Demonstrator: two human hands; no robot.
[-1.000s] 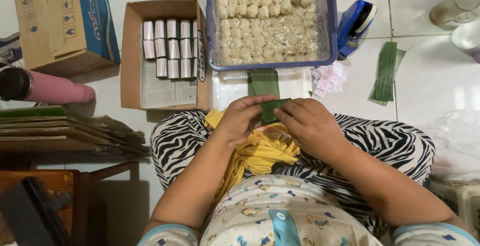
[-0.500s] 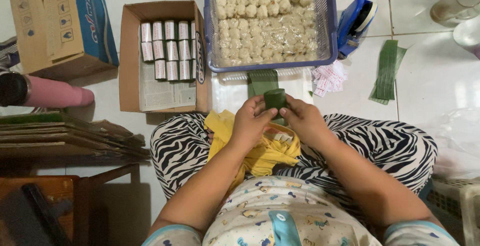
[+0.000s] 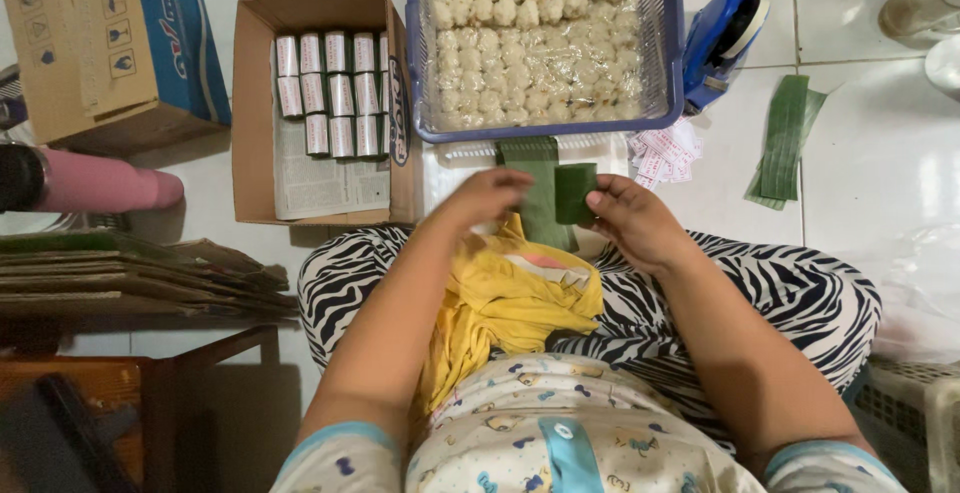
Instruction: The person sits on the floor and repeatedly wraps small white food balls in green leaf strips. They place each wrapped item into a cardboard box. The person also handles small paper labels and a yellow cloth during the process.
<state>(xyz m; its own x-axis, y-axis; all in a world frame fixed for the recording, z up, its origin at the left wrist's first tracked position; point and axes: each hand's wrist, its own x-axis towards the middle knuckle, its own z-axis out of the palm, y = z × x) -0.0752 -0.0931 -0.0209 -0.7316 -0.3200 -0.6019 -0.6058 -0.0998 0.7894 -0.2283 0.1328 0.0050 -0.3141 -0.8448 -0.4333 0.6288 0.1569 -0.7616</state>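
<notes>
Your two bare forearms reach forward from your lap and converge in front of you, elbows bent and spread apart. Your left hand (image 3: 487,196) is blurred, palm down, its fingers loosely curled and apparently empty. Your right hand (image 3: 632,221) sits just beside it, thumb and fingertips pinched together at the front.

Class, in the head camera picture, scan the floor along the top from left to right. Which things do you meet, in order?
Closed cardboard box → open carton of wrapped rolls → blue basket of white cakes → blue tape dispenser → banana leaf strips → glass jar.
</notes>
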